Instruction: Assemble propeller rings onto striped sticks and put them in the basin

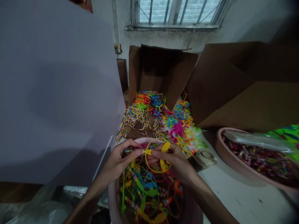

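Note:
Between my hands is a yellow ringed propeller (166, 147), a thin hoop with flat blades inside. My right hand (174, 157) pinches it near the hub, its fingers partly behind the hoop. From the left, my left hand (127, 155) grips a small striped piece (128, 151) in blue, orange and dark bands, its thumb and fingertips right at the propeller's hub. Whether the two pieces are joined is too small to tell. Below both hands stands a pink tub (112, 199) full of ringed propellers (151, 191) in green, blue, orange and yellow, mixed with striped pieces.
Behind the tub, small striped pieces (133, 116) and loose coloured propellers (178, 126) are heaped before an open cardboard box (151, 82). A roll of tape (205, 158) and a second pink tub (235, 168) stand right. A pale panel (58, 93) rises left.

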### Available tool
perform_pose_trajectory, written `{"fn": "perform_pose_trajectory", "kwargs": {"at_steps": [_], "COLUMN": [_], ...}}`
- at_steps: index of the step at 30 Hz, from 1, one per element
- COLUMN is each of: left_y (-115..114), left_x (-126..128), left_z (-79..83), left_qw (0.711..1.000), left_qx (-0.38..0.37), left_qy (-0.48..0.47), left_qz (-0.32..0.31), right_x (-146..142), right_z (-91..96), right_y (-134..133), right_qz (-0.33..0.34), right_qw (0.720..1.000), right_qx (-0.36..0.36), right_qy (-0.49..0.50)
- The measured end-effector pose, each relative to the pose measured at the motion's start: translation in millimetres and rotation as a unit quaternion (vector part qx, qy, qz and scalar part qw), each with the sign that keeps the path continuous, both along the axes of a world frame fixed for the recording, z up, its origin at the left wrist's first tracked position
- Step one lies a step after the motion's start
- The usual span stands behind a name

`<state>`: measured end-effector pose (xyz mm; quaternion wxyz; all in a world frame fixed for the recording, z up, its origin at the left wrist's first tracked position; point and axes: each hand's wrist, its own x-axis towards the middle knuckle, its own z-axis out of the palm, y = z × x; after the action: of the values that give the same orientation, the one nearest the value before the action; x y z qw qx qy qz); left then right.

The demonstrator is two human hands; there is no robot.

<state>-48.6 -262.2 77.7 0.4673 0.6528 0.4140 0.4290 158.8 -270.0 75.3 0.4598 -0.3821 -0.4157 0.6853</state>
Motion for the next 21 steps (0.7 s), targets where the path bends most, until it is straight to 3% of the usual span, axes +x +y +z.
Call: {"fn": "perform_pose_trajectory", "kwargs": {"at_steps": [5,11,21], "left_y": [-4,-9,-2], "left_x": [-3,-1,-6], "left_z": [-0.9,0.1,-19.1], "left_qw": [0.999,0.997,0.995], "left_qx": [-0.013,0.035,0.032], "left_qy": [0.009,0.062,0.049], "left_qz": [-0.047,-0.027,-0.084], "right_x": [0,0,3], "right_z": [-1.5,-1.0,-8.4], "right_y": [-5,-15,-22], "right_qz": [0.009,-0.009,0.009], "right_qw": [1.000,0.998,0.996], "right_qx": [0.021,0.040,0.038], "right_qy": [-0.017,-0.052,-0.084]}}
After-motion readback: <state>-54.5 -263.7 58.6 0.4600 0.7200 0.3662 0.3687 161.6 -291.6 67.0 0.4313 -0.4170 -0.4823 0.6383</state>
